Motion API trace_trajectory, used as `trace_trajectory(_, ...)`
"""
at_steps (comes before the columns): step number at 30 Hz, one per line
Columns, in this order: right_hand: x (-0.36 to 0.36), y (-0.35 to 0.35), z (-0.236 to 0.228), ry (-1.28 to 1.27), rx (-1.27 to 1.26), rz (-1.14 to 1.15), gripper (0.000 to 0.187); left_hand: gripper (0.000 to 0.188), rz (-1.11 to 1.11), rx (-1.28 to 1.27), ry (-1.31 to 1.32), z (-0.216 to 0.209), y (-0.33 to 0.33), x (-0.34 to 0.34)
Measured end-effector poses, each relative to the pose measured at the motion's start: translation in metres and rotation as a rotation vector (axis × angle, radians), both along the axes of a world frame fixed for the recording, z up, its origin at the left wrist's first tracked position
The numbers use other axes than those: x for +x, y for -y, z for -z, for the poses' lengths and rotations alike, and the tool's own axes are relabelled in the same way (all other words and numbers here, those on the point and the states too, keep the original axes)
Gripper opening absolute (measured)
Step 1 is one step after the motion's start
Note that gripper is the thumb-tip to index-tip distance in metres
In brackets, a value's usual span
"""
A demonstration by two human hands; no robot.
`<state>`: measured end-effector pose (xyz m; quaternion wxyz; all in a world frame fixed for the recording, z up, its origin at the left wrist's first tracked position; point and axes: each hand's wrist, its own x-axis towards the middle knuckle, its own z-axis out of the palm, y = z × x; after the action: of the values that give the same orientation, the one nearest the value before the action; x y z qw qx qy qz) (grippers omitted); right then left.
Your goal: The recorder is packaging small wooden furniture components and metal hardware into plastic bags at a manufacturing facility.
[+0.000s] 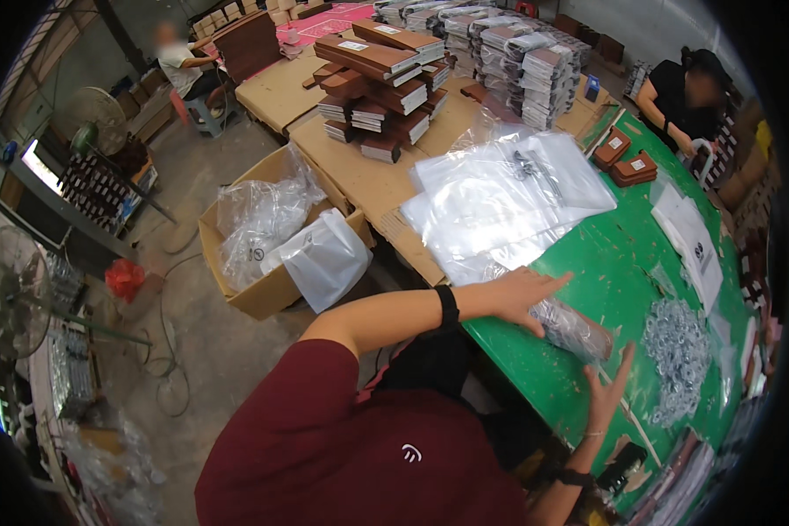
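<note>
A brown, roll-shaped bundle wrapped in clear plastic [579, 331] lies on the green table. My left hand [519, 296] reaches across its near left end, fingers outstretched, with the thumb against the plastic; it does not grip it. Close to the bundle's other end, my right hand [607, 394] is held with thumb and fingers apart and nothing in it. Whether its fingertips touch the wrapping I cannot tell. A stack of clear plastic bags [491, 197] is spread beyond my left hand. To the right of the bundle lies a heap of small metal parts [677, 359].
Brown boards [377, 66] are piled on the cardboard-covered table, with plastic-wrapped bundles [535, 70] behind. A cardboard box [276, 302] of plastic bags stands left of the table. Two brown blocks [631, 168] lie near a person [675, 96] across the table; another person sits far left.
</note>
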<state>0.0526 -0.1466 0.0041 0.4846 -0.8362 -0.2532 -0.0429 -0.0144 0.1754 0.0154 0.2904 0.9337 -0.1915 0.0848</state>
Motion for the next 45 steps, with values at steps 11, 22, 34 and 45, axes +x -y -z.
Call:
trace_trajectory(11,0.04,-0.018,0.009,0.069,0.048,-0.226,0.022,0.022,-0.286,-0.275,0.172,0.022,0.041,0.033)
trace_trajectory(22,0.025,-0.023,0.018,-0.081,0.233,0.159,0.021,0.028,-0.254,-0.236,0.212,0.029,0.063,0.038)
trace_trajectory(34,0.002,-0.025,0.004,-0.313,0.432,0.249,0.018,0.034,-0.403,-0.272,-0.004,-0.012,0.056,0.032)
trace_trajectory(45,0.025,-0.037,-0.005,-0.256,0.191,0.249,0.035,0.037,-0.444,-0.269,-0.04,-0.009,0.054,0.026)
